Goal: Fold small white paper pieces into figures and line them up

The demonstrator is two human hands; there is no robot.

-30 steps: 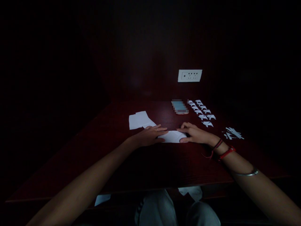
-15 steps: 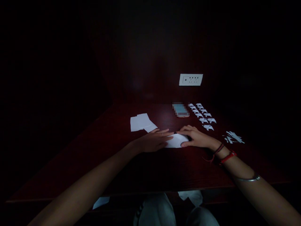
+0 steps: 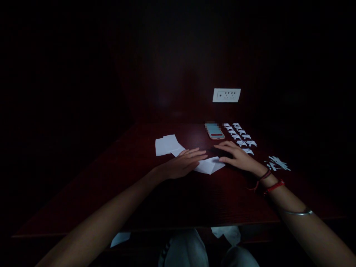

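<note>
A piece of white paper (image 3: 209, 165) with a visible crease lies on the dark red table between my hands. My left hand (image 3: 185, 162), a ring on one finger, rests over the paper's left end with its fingers stretched out. To the right, my right hand (image 3: 235, 155) hovers by the paper's right corner, fingers apart and holding nothing. Its thumb is close to that corner; I cannot tell if it touches. Beyond my left hand lie a few overlapping white sheets (image 3: 167, 144).
A phone (image 3: 215, 131) lies toward the back of the table (image 3: 111, 185). Two rows of small folded paper pieces (image 3: 236, 137) stand right of it. Nearer, thin paper strips (image 3: 278, 163) are heaped. A socket plate (image 3: 226, 95) is on the back wall.
My right hand has lifted and drawn back to the right from the paper. The paper's right part now shows a diagonal fold. My left hand stays nearly in place.
</note>
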